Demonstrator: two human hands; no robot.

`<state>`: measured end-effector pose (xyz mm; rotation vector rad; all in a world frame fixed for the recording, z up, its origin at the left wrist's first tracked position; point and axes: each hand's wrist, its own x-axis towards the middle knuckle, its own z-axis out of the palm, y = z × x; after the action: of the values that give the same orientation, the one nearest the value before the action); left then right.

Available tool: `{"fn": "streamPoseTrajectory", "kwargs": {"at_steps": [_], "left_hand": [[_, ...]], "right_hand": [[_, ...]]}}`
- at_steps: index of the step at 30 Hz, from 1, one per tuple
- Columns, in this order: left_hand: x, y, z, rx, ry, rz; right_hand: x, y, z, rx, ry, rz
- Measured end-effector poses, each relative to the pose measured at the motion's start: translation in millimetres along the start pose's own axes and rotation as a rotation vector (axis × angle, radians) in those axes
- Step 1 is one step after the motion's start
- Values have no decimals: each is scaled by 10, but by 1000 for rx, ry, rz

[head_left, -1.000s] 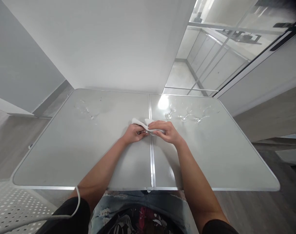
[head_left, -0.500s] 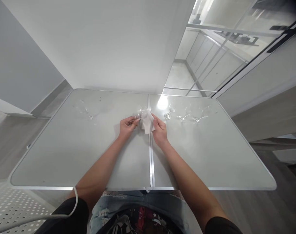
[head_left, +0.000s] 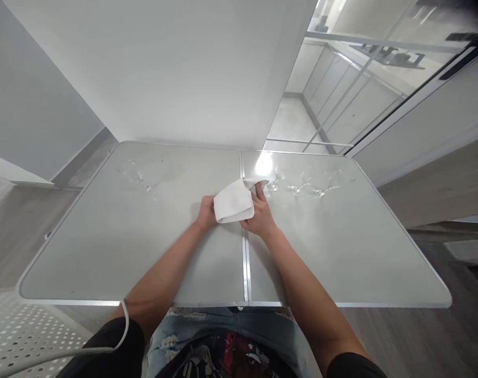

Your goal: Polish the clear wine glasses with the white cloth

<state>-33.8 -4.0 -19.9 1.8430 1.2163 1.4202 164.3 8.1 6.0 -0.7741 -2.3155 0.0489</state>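
Observation:
Over the middle seam of the grey folding table (head_left: 105,247), both my hands meet at a white cloth (head_left: 233,206). My left hand (head_left: 206,212) is closed, its fingers tucked under the cloth's left edge, around a clear wine glass that the cloth almost wholly hides. My right hand (head_left: 261,219) presses its fingers against the cloth's right side and grips it. A pale edge (head_left: 258,182) pokes out past the cloth's far corner.
Three clear wine glasses (head_left: 297,189) lie on the table's far right half, just beyond my right hand. Another glass (head_left: 138,176) lies at the far left. A white wall rises behind the table, a glass partition at right, and a perforated white chair (head_left: 22,336) at lower left.
The cloth, bunched small between my hands before, is now spread wide over the glass and my left fingers. My right hand has turned in under the cloth's right side.

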Motion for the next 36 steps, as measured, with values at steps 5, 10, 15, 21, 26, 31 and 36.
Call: {"fn": "streamPoseTrajectory", "kwargs": {"at_steps": [5,10,15,21,26,31,36], "left_hand": [[-35,20,54,163,-131,93],[-55,55,72,122,-168,113],[-11,84,47,-12,-45,26],[-5,142,41,-203,32,-174],[-13,236,121,-480,-138,-328],[7,249,70,-882,-499,-526],[-16,194,-69,-1033,-752,-672]], "right_hand": [[69,-23,-237,122,-77,216],[63,127,-410,671,-136,607],[40,178,-245,1238,119,938],[118,-180,2,1322,377,792],[118,-302,30,1268,423,755],[48,-143,-13,1474,222,787],[7,-141,-59,1656,7,697]]}}
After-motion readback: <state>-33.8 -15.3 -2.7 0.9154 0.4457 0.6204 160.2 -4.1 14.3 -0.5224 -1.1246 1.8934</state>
